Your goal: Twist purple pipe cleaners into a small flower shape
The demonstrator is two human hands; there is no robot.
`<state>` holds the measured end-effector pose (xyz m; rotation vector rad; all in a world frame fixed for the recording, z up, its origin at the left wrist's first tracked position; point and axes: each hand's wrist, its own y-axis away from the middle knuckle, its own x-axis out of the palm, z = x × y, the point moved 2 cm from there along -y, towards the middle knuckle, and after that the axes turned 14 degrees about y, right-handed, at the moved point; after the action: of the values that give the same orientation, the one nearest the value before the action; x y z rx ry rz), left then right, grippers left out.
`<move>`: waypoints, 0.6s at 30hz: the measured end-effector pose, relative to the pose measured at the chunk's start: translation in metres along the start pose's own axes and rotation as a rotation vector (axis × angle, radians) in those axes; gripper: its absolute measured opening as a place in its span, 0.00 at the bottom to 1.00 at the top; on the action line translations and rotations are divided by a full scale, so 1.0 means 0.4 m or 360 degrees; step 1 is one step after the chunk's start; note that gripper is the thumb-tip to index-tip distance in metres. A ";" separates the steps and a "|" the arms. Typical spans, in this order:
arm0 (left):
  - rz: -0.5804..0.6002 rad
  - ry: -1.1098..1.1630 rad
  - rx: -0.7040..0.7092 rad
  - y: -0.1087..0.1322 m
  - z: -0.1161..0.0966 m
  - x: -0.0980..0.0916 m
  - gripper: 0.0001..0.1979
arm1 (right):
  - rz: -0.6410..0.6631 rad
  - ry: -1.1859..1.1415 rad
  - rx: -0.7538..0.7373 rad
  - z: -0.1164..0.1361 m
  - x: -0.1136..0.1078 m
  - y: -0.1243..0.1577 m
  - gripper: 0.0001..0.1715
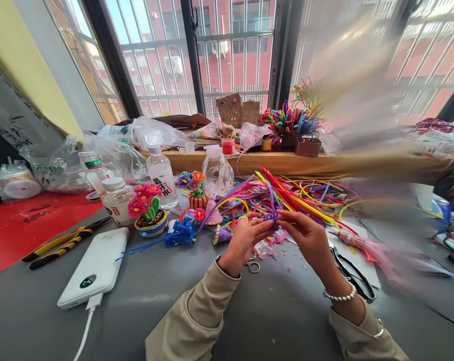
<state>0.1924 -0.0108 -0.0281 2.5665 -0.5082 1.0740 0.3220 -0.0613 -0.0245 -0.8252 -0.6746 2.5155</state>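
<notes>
Between my two hands, above the middle of the table, is a purple pipe cleaner flower with loose stems sticking up from it. My left hand pinches it from the left, a ring on one finger. From the right, the fingertips of my right hand close on its other side; a beaded bracelet circles that wrist. Behind lies a pile of loose pipe cleaners in red, yellow, purple and pink. Left of my left hand lie a blue pipe cleaner piece and a small purple-and-white cone.
Pliers, a white power bank with a cable, bottles and a pot of pink pipe cleaner flowers stand left. Black-handled scissors lie right. Small scissors sit below my hands. A blurred smear covers the right side.
</notes>
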 end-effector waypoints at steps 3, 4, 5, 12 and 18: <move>-0.0003 -0.0021 0.0003 0.002 -0.002 0.002 0.22 | 0.0071 -0.0180 0.0212 -0.012 0.003 -0.001 0.13; -0.0007 -0.0030 0.0004 0.003 -0.002 0.003 0.22 | 0.0087 -0.0185 0.0230 -0.014 0.003 -0.001 0.12; -0.0011 -0.0041 0.0006 0.003 -0.003 0.003 0.22 | 0.0104 -0.0176 0.0230 -0.014 0.003 -0.001 0.11; -0.0021 -0.0086 -0.0011 -0.002 -0.003 0.001 0.20 | 0.0115 0.0099 -0.0002 -0.001 -0.005 -0.002 0.06; -0.0002 -0.0102 -0.0016 -0.006 0.003 -0.007 0.20 | 0.0043 0.0428 -0.0258 0.011 -0.008 0.000 0.06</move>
<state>0.1925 -0.0085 -0.0312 2.5993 -0.5263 0.9886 0.3216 -0.0642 -0.0200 -1.2108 -0.7852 2.3342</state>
